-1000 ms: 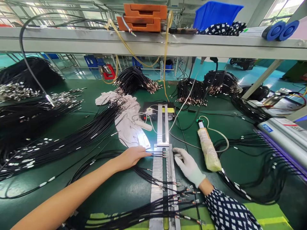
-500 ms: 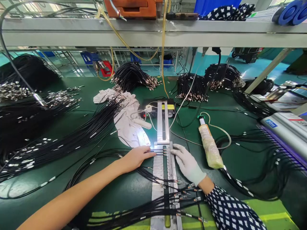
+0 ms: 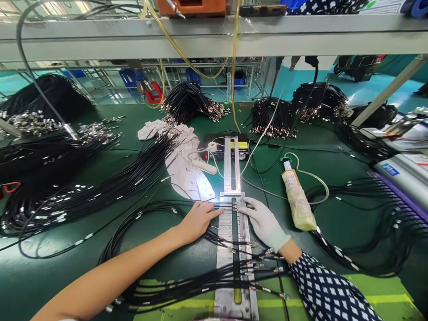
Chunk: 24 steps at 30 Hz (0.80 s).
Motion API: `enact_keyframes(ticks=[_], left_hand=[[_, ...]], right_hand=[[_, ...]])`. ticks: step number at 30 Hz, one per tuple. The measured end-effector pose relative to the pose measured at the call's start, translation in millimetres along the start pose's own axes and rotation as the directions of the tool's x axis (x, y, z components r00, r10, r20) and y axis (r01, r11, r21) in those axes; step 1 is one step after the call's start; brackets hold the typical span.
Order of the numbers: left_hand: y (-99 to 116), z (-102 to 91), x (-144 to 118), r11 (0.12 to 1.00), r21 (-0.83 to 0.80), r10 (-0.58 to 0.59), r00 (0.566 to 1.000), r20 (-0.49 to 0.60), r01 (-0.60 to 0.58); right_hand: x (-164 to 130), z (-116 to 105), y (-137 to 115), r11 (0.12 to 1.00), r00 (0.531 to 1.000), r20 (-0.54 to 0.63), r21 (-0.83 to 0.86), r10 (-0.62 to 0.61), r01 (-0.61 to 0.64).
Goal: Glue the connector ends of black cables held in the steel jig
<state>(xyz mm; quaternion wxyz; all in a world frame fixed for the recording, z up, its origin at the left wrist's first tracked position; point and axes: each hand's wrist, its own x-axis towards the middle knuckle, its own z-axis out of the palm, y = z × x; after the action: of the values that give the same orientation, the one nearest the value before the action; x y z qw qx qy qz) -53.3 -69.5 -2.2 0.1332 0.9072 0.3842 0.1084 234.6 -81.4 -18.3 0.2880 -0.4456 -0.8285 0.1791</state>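
Matt green mat [image 3: 100, 178], brushed-metal jig [image 3: 230, 232] — glossy black cables [image 3: 110, 191], white cloth [image 3: 187, 174]

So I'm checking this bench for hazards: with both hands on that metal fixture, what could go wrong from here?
The left hand presses thin cable ends onto the metal fixture; they might slip out of line. The gloved right hand sits near the wrapped tube and may nudge it. Loose black cables crossing the fixture could snag a sleeve.

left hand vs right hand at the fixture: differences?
The left hand is bare with a bare forearm; the right hand wears a white glove above a dotted sleeve. Left lies left of the metal fixture, right on its right side. Both press fingertips to the thin cables there.
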Motion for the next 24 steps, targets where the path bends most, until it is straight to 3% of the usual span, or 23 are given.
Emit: enact_keyframes(ticks=[4,8,15,19,24], left_hand=[[14,-20.6,-10,0.976,-0.213,-0.040,0.998,0.055,0.051],[20,-35.3,-24,0.925,-0.373,-0.002,0.986,0.166,0.065],[8,-31.4,-17,0.747,-0.645,-0.095,0.986,0.135,0.160],[6,-25.3,-9,0.776,-0.602,-0.229,0.973,0.006,0.186],[-4,-22.7,-18,0.838,-0.509,-0.251,0.967,-0.042,0.196]], right_hand=[[-9,-2,-5,0.999,0.999,-0.011,0.015,0.037,-0.037],[-13,-3,-8,0.996,0.997,-0.015,0.054,0.076,-0.076],[-8,-2,-7,0.989,0.993,-0.020,0.099,0.112,-0.110],[-8,-3,-6,0.987,0.994,-0.004,0.117,0.110,-0.109],[-7,-8,-11,0.980,0.990,-0.004,0.137,0.144,-0.142]])
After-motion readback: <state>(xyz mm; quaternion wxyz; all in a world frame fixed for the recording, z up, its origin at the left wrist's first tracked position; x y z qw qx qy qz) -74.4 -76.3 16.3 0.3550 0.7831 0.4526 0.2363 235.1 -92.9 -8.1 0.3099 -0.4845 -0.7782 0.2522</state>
